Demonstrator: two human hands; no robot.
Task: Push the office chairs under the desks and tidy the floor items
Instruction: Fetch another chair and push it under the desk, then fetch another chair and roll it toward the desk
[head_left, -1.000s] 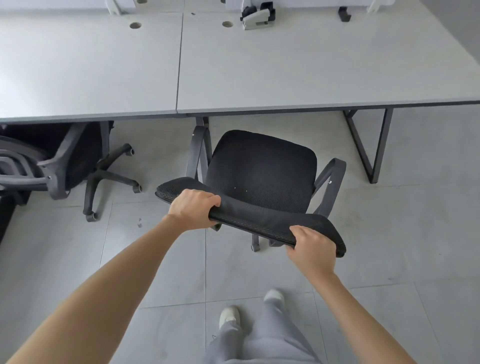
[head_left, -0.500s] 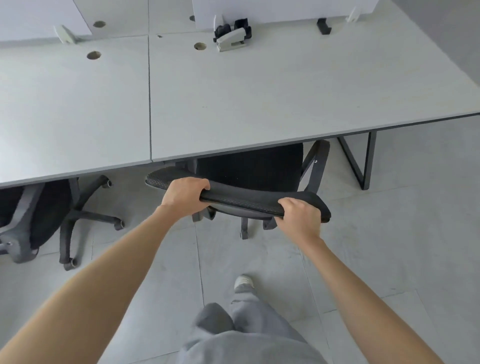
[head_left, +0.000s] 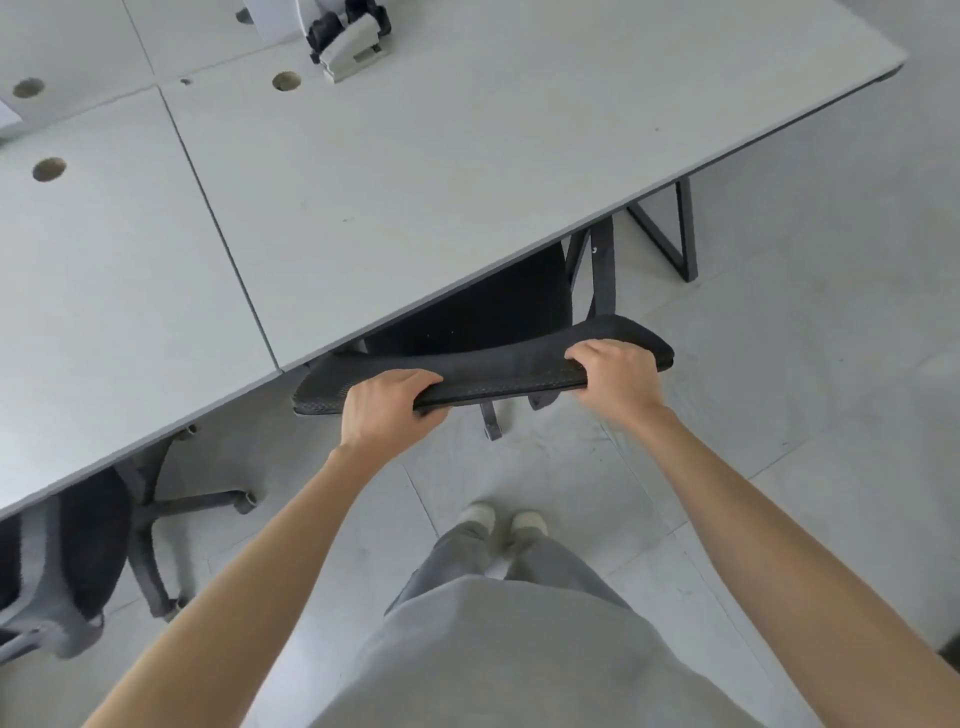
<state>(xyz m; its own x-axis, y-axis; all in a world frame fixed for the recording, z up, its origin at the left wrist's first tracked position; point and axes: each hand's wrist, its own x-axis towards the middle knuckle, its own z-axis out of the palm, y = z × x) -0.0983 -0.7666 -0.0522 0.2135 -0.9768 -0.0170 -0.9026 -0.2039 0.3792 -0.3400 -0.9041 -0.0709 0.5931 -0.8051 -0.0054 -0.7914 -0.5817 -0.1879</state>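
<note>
A black mesh office chair stands with most of its seat under the grey desk; only the rear of the seat, one armrest and a caster show. My left hand grips the top edge of its backrest near the left end. My right hand grips the same edge near the right end. A second black chair sits at the lower left, partly under the adjoining desk, with its star base sticking out onto the floor.
A grey and black clamp bracket sits at the back of the desk by round cable holes. A black desk leg frame stands right of the chair. My feet are on grey floor tiles behind the chair.
The chair has rolled forward under the desk with both hands still gripping its backrest. I have stepped closer, and the view has tilted so the desk edge now runs diagonally.
</note>
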